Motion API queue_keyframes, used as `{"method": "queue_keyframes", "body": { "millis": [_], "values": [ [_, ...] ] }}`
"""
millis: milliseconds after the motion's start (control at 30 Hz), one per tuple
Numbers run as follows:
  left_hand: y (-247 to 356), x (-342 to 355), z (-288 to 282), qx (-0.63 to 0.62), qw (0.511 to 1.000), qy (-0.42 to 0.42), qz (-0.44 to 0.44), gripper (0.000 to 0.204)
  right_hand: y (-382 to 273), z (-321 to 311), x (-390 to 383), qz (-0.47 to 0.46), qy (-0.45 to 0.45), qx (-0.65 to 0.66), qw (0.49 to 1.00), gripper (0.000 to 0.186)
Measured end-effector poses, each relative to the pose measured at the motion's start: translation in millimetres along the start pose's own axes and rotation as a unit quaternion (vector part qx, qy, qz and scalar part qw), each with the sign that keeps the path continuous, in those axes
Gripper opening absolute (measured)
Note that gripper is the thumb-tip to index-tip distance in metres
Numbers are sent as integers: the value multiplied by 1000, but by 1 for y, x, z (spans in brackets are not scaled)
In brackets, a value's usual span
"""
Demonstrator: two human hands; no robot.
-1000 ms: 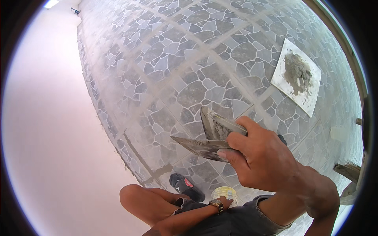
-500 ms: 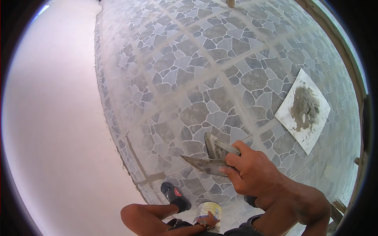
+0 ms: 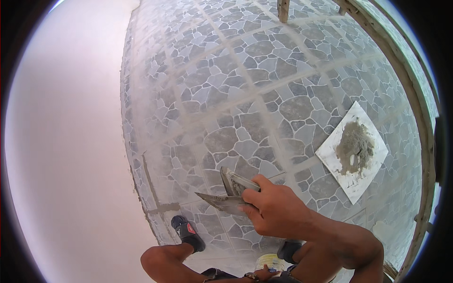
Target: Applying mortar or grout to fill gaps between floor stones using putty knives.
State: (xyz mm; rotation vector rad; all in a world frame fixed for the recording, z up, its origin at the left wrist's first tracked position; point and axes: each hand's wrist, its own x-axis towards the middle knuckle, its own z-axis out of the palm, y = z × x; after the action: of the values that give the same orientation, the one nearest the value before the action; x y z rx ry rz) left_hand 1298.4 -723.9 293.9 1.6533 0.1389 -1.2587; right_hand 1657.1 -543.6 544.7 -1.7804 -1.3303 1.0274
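My right hand (image 3: pixel 278 207) is closed round two small flat metal tools in the middle foreground. One is a pointed triangular trowel (image 3: pixel 219 203); above it, a scraper blade (image 3: pixel 236 181) carries grey paste. Both blades point left, over the tiled floor, and the fingers partly hide where they meet. Between my knees, my left hand (image 3: pixel 267 272) grips a pale yellow bucket (image 3: pixel 269 260) at its near side. To the right lies a white square board (image 3: pixel 330 155) with a heap of grey grout (image 3: pixel 356 146) on it.
Stone-patterned floor tiles (image 3: pixel 250 141) have dusty pale joints, with a darker strip of grout (image 3: pixel 167 207) near the left wall. The white wall (image 3: pixel 71 141) bounds the left side. A wooden rail (image 3: pixel 424 132) curves along the right, and a wooden post (image 3: pixel 283 10) stands at the far side.
The view has shifted, so floor and board appear lower and further left. My left hand and the bucket have moved right, toward my right foot. My right hand still holds both tools.
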Motion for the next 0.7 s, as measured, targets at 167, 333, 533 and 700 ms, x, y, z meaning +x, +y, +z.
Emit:
{"method": "queue_keyframes", "body": {
  "millis": [167,333,533,700],
  "values": [
    [20,-5,22,3,1000,15,-18,53,3,13,-43,-35,-7,-3,999,19],
    [24,-61,68,45,999,13,-27,58,-24,24,-110,-60,-26,-1,998,17],
    [66,-128,153,101,995,-18,-19,65,-62,37,-219,-121,-13,1,993,18],
    [134,-109,222,158,986,-55,18,71,-83,23,-314,-119,3,-39,992,22]
  ]
}}
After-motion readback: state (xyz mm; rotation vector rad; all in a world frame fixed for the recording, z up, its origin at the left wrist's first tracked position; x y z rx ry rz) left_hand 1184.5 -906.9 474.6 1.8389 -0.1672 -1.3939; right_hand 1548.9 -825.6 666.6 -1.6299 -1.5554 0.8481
